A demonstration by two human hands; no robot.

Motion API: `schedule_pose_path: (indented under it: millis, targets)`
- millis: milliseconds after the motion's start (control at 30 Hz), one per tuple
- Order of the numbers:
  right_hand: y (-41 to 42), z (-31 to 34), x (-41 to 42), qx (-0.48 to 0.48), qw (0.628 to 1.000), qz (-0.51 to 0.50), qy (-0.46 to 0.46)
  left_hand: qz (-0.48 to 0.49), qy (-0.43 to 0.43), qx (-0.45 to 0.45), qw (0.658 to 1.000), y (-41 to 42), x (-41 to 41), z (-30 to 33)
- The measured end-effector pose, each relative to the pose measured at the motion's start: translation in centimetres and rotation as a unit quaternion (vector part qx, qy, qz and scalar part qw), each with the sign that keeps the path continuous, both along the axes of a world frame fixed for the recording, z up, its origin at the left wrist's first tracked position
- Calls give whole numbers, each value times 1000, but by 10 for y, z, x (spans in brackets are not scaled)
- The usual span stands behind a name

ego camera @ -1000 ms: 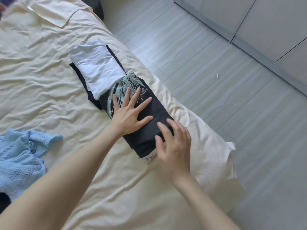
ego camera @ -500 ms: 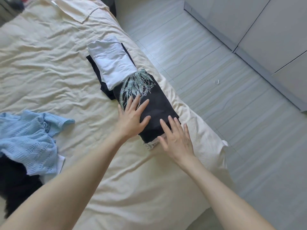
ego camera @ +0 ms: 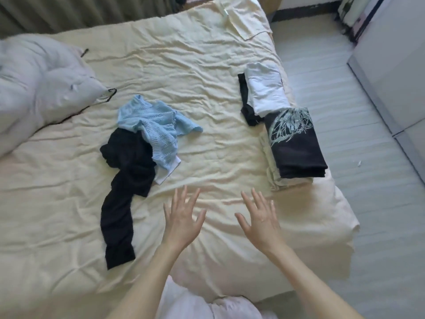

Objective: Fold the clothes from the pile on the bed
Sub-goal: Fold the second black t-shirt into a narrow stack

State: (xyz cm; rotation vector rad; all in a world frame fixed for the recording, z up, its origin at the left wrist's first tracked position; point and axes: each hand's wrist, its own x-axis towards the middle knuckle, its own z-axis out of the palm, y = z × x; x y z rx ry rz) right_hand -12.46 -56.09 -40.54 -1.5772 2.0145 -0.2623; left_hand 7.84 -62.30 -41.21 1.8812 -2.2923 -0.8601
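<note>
The bed sheet (ego camera: 195, 72) was cream. The knit top (ego camera: 158, 127) was light blue with an openwork pattern. The folded T-shirt (ego camera: 296, 146) was black with a pale teal leaf print. The folded garment (ego camera: 266, 93) behind it was white.

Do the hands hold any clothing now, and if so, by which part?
Nothing is held. The left hand and the right hand are both open with spread fingers over the bare sheet.
</note>
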Motion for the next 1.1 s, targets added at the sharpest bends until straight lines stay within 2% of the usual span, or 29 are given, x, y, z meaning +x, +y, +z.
schedule_pose_path:
  millis: [167,467,733,867,967,1033,1100]
  targets:
    - [5,9,101,4,997,72,3,82,-5,17,996,37,118,7]
    - [19,-8,255,111,979,159,66,153,-50,118,980,79,307,-12]
    - [-48,-26,299,85,979,166,86,145,-39,144,978,42,345,-31]
    - [-109,-61,313,77,975,181,99,143,-49,174,973,22,350,-66]
    - [-160,-82,323,27,976,186,111,128,-73,199,969,13,353,-93]
    - [-202,-99,334,13,988,133,80,109,-88,223,965,6,359,-119]
    - [-240,-112,345,26,999,28,19,92,-97,244,960,2,367,-141]
